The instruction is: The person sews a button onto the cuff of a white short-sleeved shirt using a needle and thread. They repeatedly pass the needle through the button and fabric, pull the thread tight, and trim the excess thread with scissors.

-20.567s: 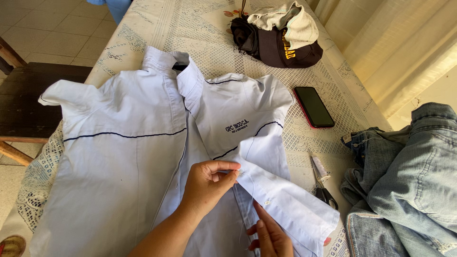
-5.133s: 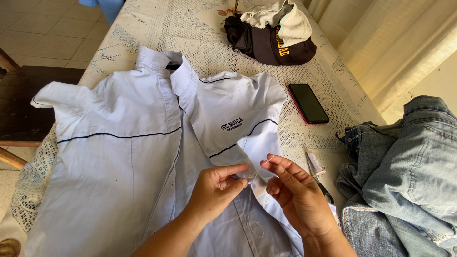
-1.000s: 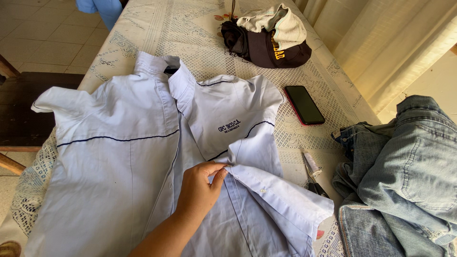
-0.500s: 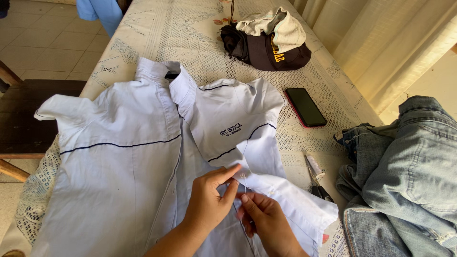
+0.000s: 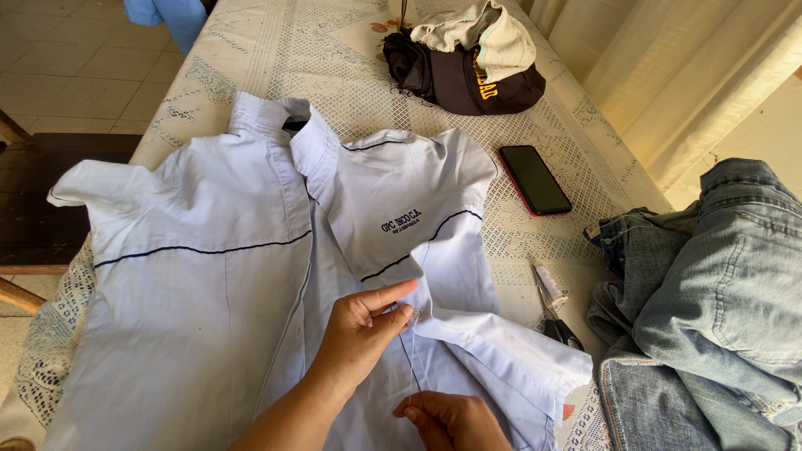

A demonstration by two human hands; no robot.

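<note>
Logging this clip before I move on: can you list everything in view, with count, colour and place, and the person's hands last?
shirt: one, pale blue with dark piping, spread open across the table
thread: one thin strand, running from the left hand down to the right hand
phone: one, black with a red edge, right of the shirt
scissors: one pair, dark handles, beside the shirt's folded front
jeans: a blue denim pile, right edge
cap: one, dark, under a beige cloth, far end of the table
tablecloth: one, cream lace, covering the table
left hand: fingers pinched on the shirt front
right hand: at the bottom edge, closed around the thread's lower end
</note>
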